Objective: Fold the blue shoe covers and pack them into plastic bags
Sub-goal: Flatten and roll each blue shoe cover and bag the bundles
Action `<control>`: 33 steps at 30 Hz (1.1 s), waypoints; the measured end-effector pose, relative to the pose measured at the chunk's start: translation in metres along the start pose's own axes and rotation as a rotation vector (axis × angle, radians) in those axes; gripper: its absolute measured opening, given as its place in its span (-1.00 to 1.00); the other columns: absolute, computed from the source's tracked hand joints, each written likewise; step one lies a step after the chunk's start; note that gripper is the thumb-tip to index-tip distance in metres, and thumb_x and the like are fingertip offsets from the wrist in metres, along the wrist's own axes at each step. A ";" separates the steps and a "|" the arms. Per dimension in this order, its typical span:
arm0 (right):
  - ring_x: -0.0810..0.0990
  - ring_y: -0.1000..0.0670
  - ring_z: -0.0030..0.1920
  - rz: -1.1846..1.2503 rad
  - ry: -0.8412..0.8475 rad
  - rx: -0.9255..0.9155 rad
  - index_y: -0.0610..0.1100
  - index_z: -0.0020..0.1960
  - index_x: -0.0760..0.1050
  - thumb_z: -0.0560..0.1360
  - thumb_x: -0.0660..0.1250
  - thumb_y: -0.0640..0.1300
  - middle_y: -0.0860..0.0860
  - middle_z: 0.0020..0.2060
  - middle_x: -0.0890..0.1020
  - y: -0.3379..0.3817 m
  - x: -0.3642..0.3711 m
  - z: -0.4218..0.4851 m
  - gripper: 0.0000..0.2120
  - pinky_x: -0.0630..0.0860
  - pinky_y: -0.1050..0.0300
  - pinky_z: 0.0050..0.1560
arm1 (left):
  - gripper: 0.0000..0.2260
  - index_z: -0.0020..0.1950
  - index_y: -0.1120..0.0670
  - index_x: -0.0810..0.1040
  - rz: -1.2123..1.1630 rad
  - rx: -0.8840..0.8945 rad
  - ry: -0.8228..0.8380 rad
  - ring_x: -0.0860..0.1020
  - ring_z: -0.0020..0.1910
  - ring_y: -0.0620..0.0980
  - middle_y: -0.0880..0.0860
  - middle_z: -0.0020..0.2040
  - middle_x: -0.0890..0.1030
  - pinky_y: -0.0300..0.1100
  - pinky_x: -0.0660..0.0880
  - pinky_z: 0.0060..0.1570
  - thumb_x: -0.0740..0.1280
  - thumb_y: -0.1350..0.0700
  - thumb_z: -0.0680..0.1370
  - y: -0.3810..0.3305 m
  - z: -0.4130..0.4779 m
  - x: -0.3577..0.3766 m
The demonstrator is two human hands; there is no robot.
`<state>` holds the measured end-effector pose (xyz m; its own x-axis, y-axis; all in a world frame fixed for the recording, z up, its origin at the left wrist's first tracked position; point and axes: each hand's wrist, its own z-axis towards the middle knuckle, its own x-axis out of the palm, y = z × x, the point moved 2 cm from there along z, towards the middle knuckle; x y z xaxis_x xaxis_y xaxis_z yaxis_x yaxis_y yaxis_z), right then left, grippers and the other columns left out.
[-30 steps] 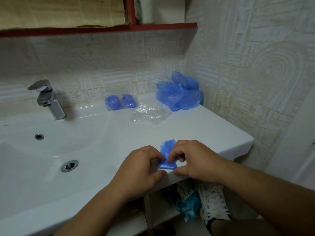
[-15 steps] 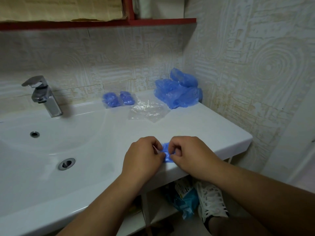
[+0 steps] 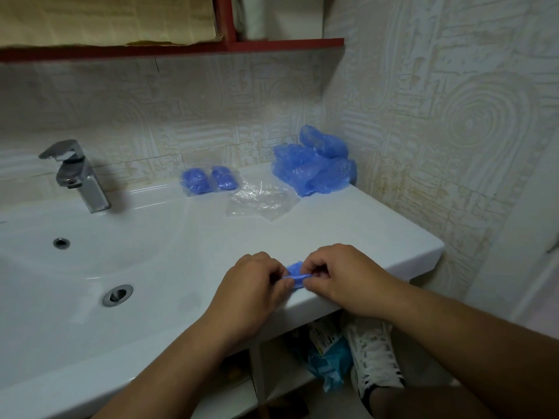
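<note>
now rolled tighter, the crinkled blue shoe cover [image 3: 295,272] is pinched by left hand [image 3: 251,290] and right hand [image 3: 344,276].

2 hands [image 3: 302,282] pinching shoe cover [image 3: 295,272], sink edge [image 3: 393,255]

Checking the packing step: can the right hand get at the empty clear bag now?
Probably yes: only bare counter lies between the right hand and the clear bag. But it and the left hand pinch the folded shoe cover, so it must let go first.
</note>
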<state>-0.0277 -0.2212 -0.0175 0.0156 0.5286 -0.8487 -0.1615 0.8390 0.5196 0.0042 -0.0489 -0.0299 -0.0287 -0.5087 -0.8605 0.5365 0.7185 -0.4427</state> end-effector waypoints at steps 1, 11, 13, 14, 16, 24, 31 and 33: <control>0.54 0.15 -0.17 0.012 0.014 0.005 0.07 0.00 0.61 0.55 0.36 0.01 0.15 -0.18 0.59 -0.001 0.000 0.000 -0.93 0.39 0.33 -0.18 | -0.87 -0.09 -0.05 0.61 -0.010 -0.020 0.004 0.46 -0.12 -0.13 -0.11 -0.15 0.51 -0.20 0.41 -0.13 0.33 -0.06 0.58 -0.001 0.000 0.000; 0.55 0.05 -0.16 -0.019 -0.202 0.118 0.07 -0.06 0.51 0.51 0.41 0.00 0.10 -0.20 0.57 -0.002 0.014 0.022 -0.92 0.53 0.10 -0.06 | -0.77 -0.32 -0.07 0.51 -0.032 -0.328 -0.127 0.55 -0.19 -0.04 -0.08 -0.28 0.56 -0.09 0.54 -0.15 0.43 -0.07 0.49 0.003 0.025 0.009; 0.54 0.06 -0.16 -0.042 -0.218 0.052 0.06 -0.08 0.56 0.52 0.40 -0.04 0.10 -0.18 0.57 -0.001 0.016 0.022 -0.98 0.53 0.10 -0.05 | -0.79 -0.32 -0.08 0.51 -0.031 -0.275 -0.172 0.53 -0.19 -0.05 -0.12 -0.28 0.51 -0.14 0.47 -0.20 0.44 -0.02 0.49 0.002 0.026 0.010; 0.54 0.06 -0.14 -0.065 -0.223 0.004 0.05 -0.07 0.60 0.53 0.38 -0.07 0.10 -0.14 0.56 0.000 0.016 0.021 -0.96 0.54 0.09 -0.03 | -0.79 -0.33 -0.08 0.52 -0.021 -0.256 -0.178 0.53 -0.21 -0.07 -0.13 -0.30 0.49 -0.17 0.43 -0.22 0.43 -0.01 0.49 0.001 0.026 0.010; 0.53 0.08 -0.09 -0.125 -0.201 -0.085 0.04 0.02 0.65 0.56 0.34 -0.05 0.10 -0.06 0.56 0.002 0.015 0.017 -0.88 0.53 0.11 0.03 | -0.83 -0.30 -0.07 0.59 0.009 -0.248 -0.176 0.52 -0.24 -0.07 -0.14 -0.35 0.48 -0.18 0.44 -0.23 0.42 -0.01 0.50 0.000 0.025 0.010; 0.48 0.05 0.00 -0.329 -0.127 -0.322 0.00 0.15 0.59 0.56 0.33 0.04 0.06 0.00 0.57 0.003 0.014 0.019 -0.78 0.47 0.15 0.03 | -0.83 -0.25 0.05 0.67 -0.069 -0.195 -0.019 0.57 -0.29 -0.11 -0.02 -0.26 0.65 -0.28 0.42 -0.29 0.39 0.08 0.52 0.013 0.043 -0.005; 0.51 -0.06 -0.33 -0.547 -0.279 -0.399 -0.12 -0.18 0.61 0.29 0.30 -0.22 -0.03 -0.33 0.54 0.005 0.035 0.033 -0.84 0.50 0.02 -0.43 | -0.63 0.43 -0.03 0.44 0.177 -0.078 -0.013 0.32 0.42 0.09 0.05 0.45 0.38 -0.05 0.29 0.40 0.25 0.02 0.62 0.039 0.103 -0.003; 0.53 -0.04 -0.40 -0.449 -0.306 -0.365 -0.10 -0.27 0.60 0.29 0.34 -0.21 -0.02 -0.39 0.54 0.003 0.034 0.037 -0.92 0.50 0.11 -0.45 | -0.60 0.49 -0.04 0.36 0.270 -0.056 0.106 0.18 0.52 0.11 0.05 0.56 0.24 -0.02 0.17 0.49 0.19 0.03 0.64 0.038 0.118 0.003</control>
<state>0.0087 -0.1957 -0.0415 0.4313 0.1949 -0.8809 -0.3975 0.9176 0.0084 0.1241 -0.0794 -0.0196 0.0193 -0.2451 -0.9693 0.4891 0.8479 -0.2047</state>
